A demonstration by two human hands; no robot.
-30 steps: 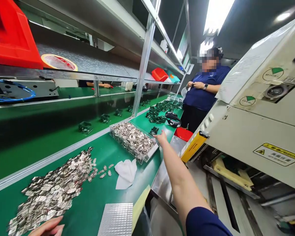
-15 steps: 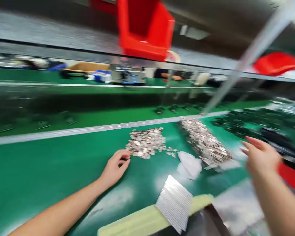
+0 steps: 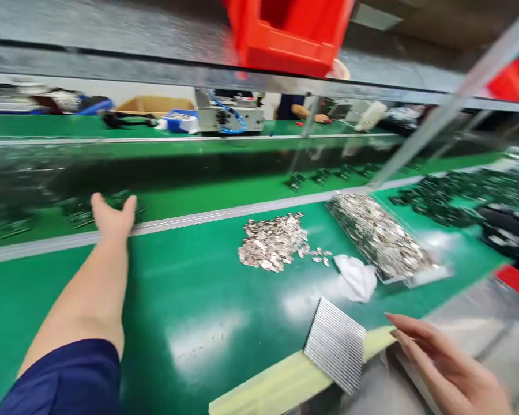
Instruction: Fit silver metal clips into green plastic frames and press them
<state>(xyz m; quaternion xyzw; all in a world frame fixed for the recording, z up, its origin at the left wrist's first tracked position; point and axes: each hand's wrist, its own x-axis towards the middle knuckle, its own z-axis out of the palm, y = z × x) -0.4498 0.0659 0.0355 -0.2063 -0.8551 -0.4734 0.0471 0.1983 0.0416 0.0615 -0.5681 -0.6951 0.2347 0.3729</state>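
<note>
My left hand point(image 3: 115, 218) is stretched out over the edge of the far green belt, thumb and fingers spread. It is beside small dark parts with thin metal strips point(image 3: 78, 213); no held part shows. My right hand point(image 3: 452, 369) is at the lower right, fingers slightly apart, with nothing visible between them. Left of it, a ribbed silver plate point(image 3: 336, 344) lies tilted across a pale yellow strip point(image 3: 263, 383). A heap of small flat silvery metal pieces point(image 3: 273, 242) lies on the green table point(image 3: 185, 288), with a few loose ones to its right.
A clear tray full of the same pieces point(image 3: 383, 233) stands at right, with a crumpled white cloth point(image 3: 355, 278) before it. Dark parts point(image 3: 471, 193) spread behind. Overhead hang a shelf point(image 3: 155, 66) and a red bin point(image 3: 292, 55). Another person's arm point(image 3: 303, 110) shows beyond.
My left hand has left the edge of the silvery heap and moved forward and left to the belt. My right hand has come down and nearer to me, beside the ribbed plate.
</note>
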